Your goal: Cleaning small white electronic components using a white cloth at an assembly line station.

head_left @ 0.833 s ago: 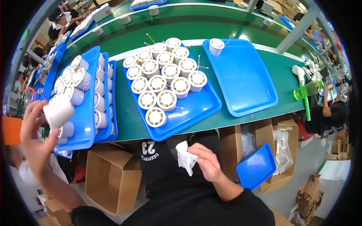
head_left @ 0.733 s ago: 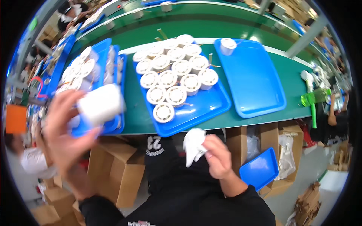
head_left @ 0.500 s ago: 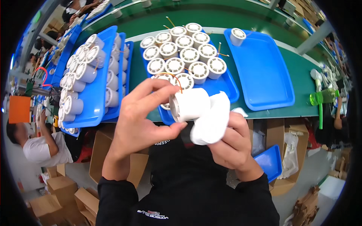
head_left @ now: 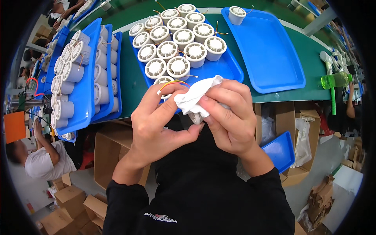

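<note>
In my left hand (head_left: 154, 123) is a white cylindrical unit (head_left: 196, 118), mostly hidden behind a cloth and my fingers. Thin coloured wires (head_left: 174, 82) with a small connector stick out above that hand. My right hand (head_left: 235, 117) pinches a crumpled white cloth (head_left: 197, 94) and presses it over the unit. Just beyond my hands lies a blue tray (head_left: 229, 70) bearing rows of similar white units (head_left: 178, 67) with slotted round tops, some with wires sticking up.
To the right, another blue tray (head_left: 270, 58) carries one white unit (head_left: 237, 15) at its far left corner. Loaded, stacked blue trays (head_left: 96, 70) stand at the left. A green bottle (head_left: 336, 80) is at the far right. Cardboard boxes (head_left: 111, 156) flank me below the table edge.
The unit has turned so its white side no longer shows. The cloth has moved from the unit's right end to across it, and both hands are closer together. The view has shifted slightly.
</note>
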Demonstrator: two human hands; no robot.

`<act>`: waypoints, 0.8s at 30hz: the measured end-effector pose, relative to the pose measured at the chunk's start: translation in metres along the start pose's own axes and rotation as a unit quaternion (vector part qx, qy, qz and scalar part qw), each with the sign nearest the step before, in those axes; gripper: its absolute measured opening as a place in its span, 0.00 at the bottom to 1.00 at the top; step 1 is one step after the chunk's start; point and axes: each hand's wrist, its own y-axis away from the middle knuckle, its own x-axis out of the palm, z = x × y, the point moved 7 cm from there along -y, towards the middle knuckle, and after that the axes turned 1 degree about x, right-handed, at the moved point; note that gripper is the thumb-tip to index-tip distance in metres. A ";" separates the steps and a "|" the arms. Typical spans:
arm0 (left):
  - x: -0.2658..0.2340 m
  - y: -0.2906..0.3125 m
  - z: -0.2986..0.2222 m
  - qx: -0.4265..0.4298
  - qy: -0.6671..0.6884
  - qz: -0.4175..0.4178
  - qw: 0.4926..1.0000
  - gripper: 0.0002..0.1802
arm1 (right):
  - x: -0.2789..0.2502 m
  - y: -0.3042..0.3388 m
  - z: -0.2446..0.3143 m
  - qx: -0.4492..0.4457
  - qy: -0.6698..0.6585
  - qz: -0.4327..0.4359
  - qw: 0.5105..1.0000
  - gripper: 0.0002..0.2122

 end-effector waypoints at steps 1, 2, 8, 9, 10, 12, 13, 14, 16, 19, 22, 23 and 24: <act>-0.002 0.002 0.001 -0.004 0.001 -0.022 1.000 0.29 | 0.003 0.004 0.001 -0.002 0.002 -0.017 1.000 0.16; -0.004 0.004 0.003 -0.007 0.002 -0.045 0.999 0.28 | 0.005 0.008 0.002 -0.006 0.006 -0.034 0.999 0.16; 0.011 0.024 0.011 -0.050 0.083 -0.115 0.989 0.31 | 0.017 0.042 0.019 0.032 0.044 -0.093 0.994 0.14; 0.014 0.030 0.016 -0.080 0.129 -0.150 0.977 0.31 | 0.018 0.047 0.019 0.052 0.054 -0.107 0.991 0.14; 0.015 0.036 0.021 -0.109 0.174 -0.184 0.961 0.31 | 0.023 0.050 0.021 0.051 0.052 -0.106 0.992 0.14; 0.016 0.039 0.024 -0.116 0.188 -0.183 0.958 0.32 | 0.028 0.062 0.015 0.114 -0.079 -0.173 0.975 0.14; 0.016 0.040 0.025 -0.114 0.217 -0.189 0.951 0.33 | 0.033 0.067 0.015 0.157 -0.095 -0.159 0.970 0.08; 0.015 0.042 0.026 -0.113 0.244 -0.195 0.943 0.33 | 0.036 0.069 0.014 0.157 -0.096 -0.157 0.970 0.08; 0.017 0.043 0.025 -0.123 0.275 -0.193 0.934 0.34 | 0.043 0.081 -0.003 0.221 -0.282 -0.216 0.908 0.08; 0.023 0.051 0.031 -0.155 0.354 -0.190 0.903 0.35 | 0.054 0.082 -0.015 0.309 -0.500 -0.247 0.771 0.09; 0.032 0.057 0.039 -0.227 0.465 -0.180 0.837 0.34 | 0.062 0.079 -0.020 0.354 -0.625 -0.244 0.651 0.10; 0.038 0.061 0.043 -0.276 0.524 -0.167 0.788 0.33 | 0.063 0.077 -0.022 0.378 -0.631 -0.245 0.632 0.09; 0.038 0.062 0.044 -0.277 0.525 -0.167 0.787 0.33 | 0.065 0.077 -0.024 0.403 -0.635 -0.246 0.611 0.09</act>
